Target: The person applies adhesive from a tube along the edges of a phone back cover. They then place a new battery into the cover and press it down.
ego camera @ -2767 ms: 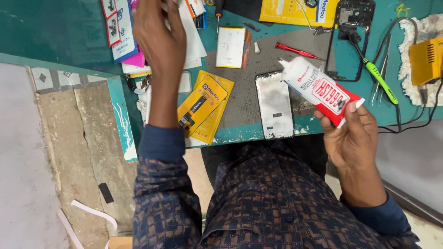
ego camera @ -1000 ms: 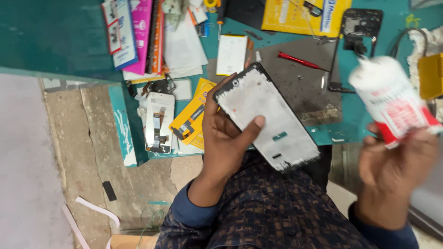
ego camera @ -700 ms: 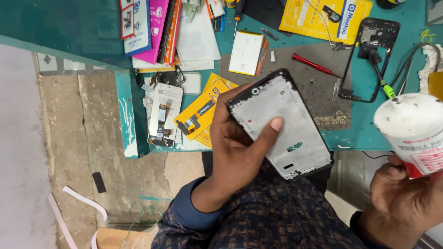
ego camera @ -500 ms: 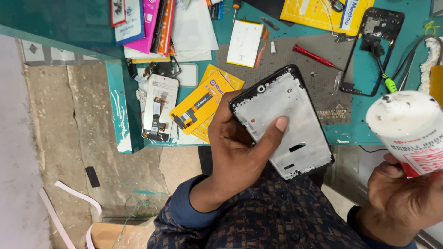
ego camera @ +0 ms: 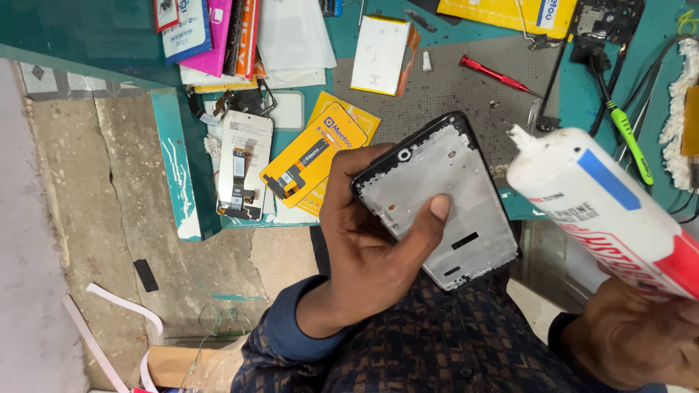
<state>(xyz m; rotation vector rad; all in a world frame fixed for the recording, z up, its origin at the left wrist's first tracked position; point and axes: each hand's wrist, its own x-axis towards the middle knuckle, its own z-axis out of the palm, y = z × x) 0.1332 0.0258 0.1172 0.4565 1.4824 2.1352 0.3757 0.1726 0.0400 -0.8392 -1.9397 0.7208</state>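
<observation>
Teal tabletop (ego camera: pixel 109 36) cluttered with phone parts, bare concrete floor at left. Left hand (ego camera: pixel 371 247) closed around black phone frame (ego camera: pixel 444 196), thumb pressed across its grey inner face, frame held above lap, near tabletop edge. Right hand (ego camera: pixel 633 342) wrapped around lower end of white glue tube (ego camera: pixel 597 196), nozzle pointing far-left, just right of frame, not touching. Red screwdriver (ego camera: pixel 499 74) on grey mat (ego camera: pixel 466 102); yellow packet (ego camera: pixel 313 156) lies left of frame.
</observation>
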